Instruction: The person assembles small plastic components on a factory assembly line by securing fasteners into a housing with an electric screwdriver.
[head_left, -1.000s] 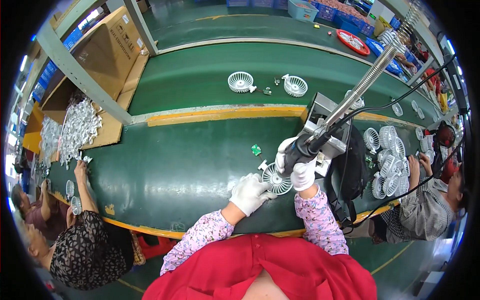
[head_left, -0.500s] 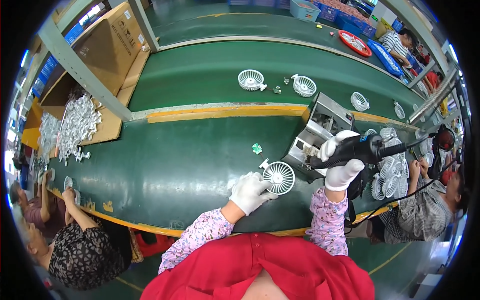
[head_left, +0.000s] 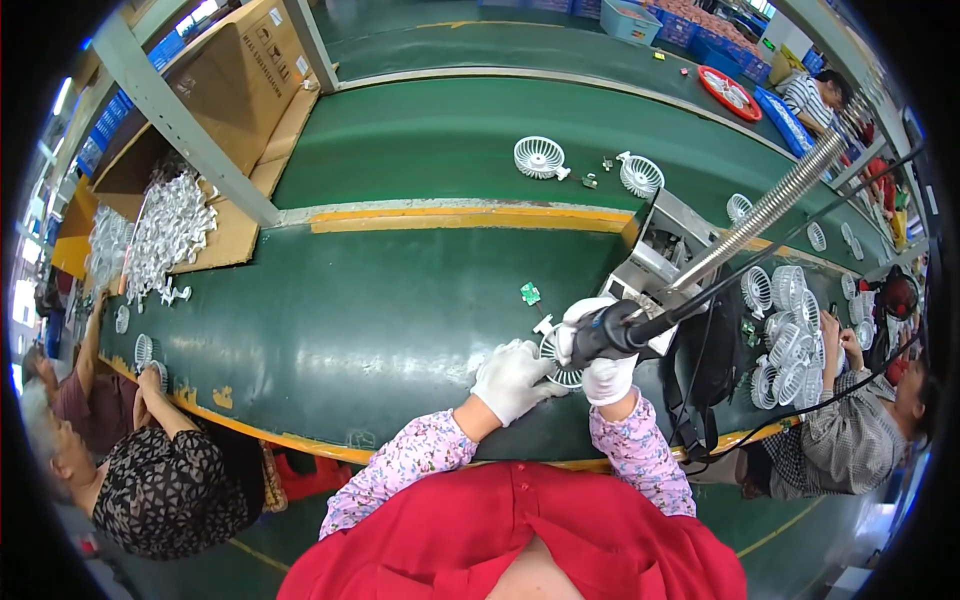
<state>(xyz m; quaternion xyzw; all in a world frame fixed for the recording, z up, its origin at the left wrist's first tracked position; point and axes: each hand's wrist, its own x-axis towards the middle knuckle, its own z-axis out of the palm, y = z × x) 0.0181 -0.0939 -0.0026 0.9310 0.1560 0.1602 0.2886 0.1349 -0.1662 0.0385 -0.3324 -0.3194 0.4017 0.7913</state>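
Nearest me, my left hand (head_left: 513,383) lay with fingers partly curled at the left edge of a white fan cage (head_left: 568,379); I couldn't tell whether they pinched it. The cage sat on the green bench (head_left: 350,310), partly covered by my right hand (head_left: 609,381), wrapped closed around a black driver (head_left: 605,335). Just beyond, to the right, stood a metal box (head_left: 648,262), its contents unclear. Far left, pale plastic parts (head_left: 175,235) were heaped at a carton's (head_left: 240,95) open side; far right, a red tray (head_left: 713,95) held white pieces.
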